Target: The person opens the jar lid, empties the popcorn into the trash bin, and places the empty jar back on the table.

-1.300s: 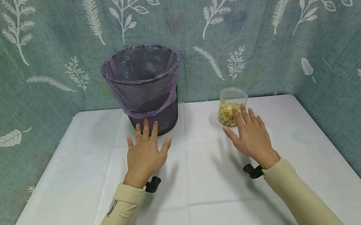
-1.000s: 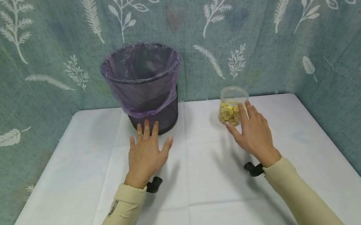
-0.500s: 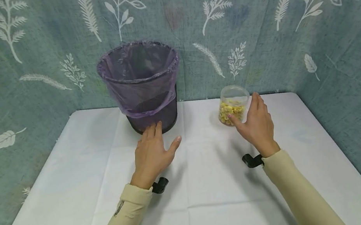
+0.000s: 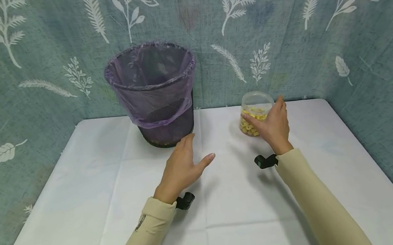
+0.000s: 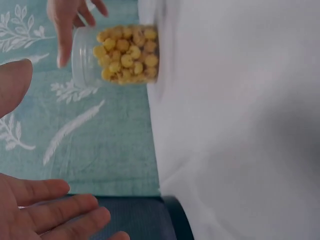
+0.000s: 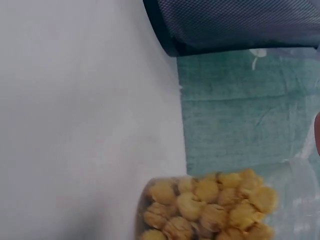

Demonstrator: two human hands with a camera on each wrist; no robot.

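Note:
A clear plastic jar [image 4: 249, 128] of yellow-brown popcorn [image 5: 127, 55] stands upright on the white table near its back edge. My right hand [image 4: 274, 127] is close by the jar on its right and near side, thumb spread from the fingers and overlapping the jar in the head view. From the left wrist view, that thumb sits just above the jar's rim. The right wrist view shows the popcorn jar [image 6: 215, 210] large at the bottom. My left hand [image 4: 181, 165], fingers extended and thumb spread, hovers over the table in front of the bin, holding nothing.
A dark mesh waste bin [image 4: 167, 133] with a purple liner bag [image 4: 160, 102] stands at the back left of the table. Green cloth [image 4: 202, 14] with white leaf prints hangs behind and along both sides. White cloth [image 4: 232, 202] covers the table.
My right hand has moved from in front of the jar round to its right side, thumb nearing the jar. My left hand has shifted right and turned its palm inward.

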